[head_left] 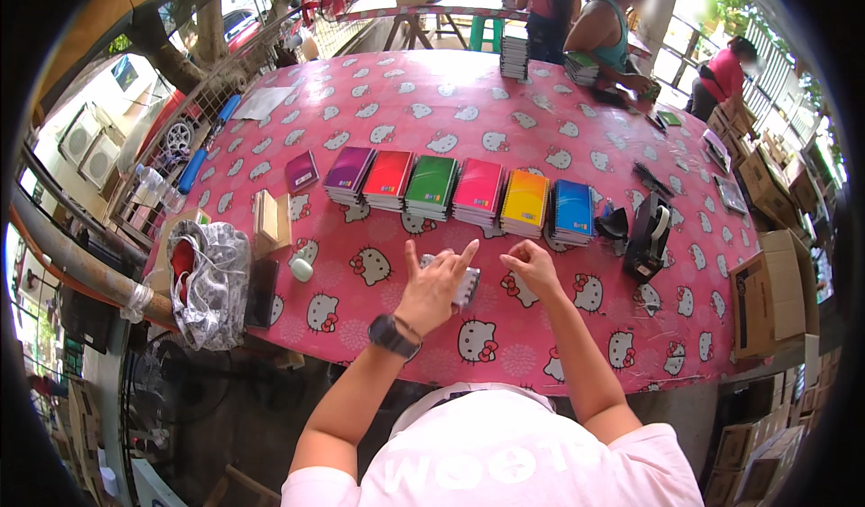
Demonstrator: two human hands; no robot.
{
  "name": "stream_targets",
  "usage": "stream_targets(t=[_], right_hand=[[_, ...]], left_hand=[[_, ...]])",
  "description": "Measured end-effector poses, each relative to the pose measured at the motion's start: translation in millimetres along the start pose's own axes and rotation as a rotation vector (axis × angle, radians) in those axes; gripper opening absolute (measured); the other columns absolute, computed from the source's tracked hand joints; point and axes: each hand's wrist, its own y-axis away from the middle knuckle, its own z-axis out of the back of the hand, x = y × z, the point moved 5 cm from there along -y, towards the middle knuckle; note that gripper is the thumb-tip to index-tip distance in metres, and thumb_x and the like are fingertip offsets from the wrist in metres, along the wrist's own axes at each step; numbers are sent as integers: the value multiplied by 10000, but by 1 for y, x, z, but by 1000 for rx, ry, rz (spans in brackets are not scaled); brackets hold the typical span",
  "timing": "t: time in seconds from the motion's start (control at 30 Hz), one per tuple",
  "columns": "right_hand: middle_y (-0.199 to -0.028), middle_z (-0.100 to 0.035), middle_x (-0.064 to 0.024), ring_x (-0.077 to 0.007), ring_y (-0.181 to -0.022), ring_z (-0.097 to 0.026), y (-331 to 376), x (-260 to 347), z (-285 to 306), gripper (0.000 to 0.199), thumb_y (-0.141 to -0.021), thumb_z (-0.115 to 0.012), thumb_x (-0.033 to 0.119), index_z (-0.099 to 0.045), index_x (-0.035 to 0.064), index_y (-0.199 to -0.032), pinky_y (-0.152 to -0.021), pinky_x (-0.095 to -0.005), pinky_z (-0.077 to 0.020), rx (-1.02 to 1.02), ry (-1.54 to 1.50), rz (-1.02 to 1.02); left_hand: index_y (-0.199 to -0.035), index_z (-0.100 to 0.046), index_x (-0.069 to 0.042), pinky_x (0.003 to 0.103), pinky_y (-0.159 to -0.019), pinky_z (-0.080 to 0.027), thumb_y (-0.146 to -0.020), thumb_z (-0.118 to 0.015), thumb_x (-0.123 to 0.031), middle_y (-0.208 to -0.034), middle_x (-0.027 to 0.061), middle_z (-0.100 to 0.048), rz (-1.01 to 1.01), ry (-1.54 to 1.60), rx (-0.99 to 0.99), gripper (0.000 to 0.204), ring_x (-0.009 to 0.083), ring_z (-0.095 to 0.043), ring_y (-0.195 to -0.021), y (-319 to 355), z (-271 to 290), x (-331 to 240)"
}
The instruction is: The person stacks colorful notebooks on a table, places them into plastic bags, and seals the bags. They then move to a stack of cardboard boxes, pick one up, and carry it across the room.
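- Notebook point(467, 284), small, spiral-bound, pale cover: lies flat on the pink table point(541, 129) near its front edge, between the two hands, tucked partly under the left one
- head view, hands: left hand point(435, 282) is spread, fingers up and apart, palm over the notebook's left part, touching or just above it, cannot tell which; not gripping; dark watch point(393, 335) on that wrist
- right hand point(532, 267) is loosely curled, fingertips pinched together, just right of the notebook, apart from it; holds nothing that I can make out
- key relation: notebook sits straight ahead of the body, slightly left of centre; left hand is nearer, on it; right hand just beside; its long axis is hard to read, mostly covered
- head view, beyond: row of stacks just past the hands, left to right purple stack point(348, 172), red stack point(388, 178), green stack point(431, 185), pink stack point(478, 191), yellow stack point(524, 201), blue stack point(572, 210); all parallel, short edges toward the person
- tape dispenser point(651, 235), black, right of the blue stack; cardboard box point(770, 295) at the table's right end
- far side: other people at the table with more stacks; not the wearer's hands
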Motion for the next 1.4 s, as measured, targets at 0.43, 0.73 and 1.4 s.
stream_targets(t=[0.43,0.73,1.4], right_hand=[[-1124,-529,-60,-149,-1056,-505,69,51,-27,637,-642,-780,75,-470,44,-1197,-877,-287,-456,404,-614,161],[-859,-654,-84,-186,-866,-610,53,117,14,317,-794,-678,275,-652,27,-988,-769,-325,-476,-2,-456,226],[-715,-613,-32,-210,-960,-507,117,151,-24,86,-698,-682,149,-635,81,-722,-995,-510,-189,203,831,683]], left_hand=[[-1451,-3,-140,360,-892,-448,-527,-860,-71,-1101,130,-520,-20,1075,-343,1262,232,-534,-1042,21,-35,9],[-1415,-236,-76,328,-807,-477,-760,-707,-166,-997,115,-607,128,1172,-404,812,204,-581,-941,0,28,20],[-942,-641,-96,359,-680,-510,-687,-676,-167,-712,81,-666,121,259,19,268,255,-656,-741,-35,68,8]])
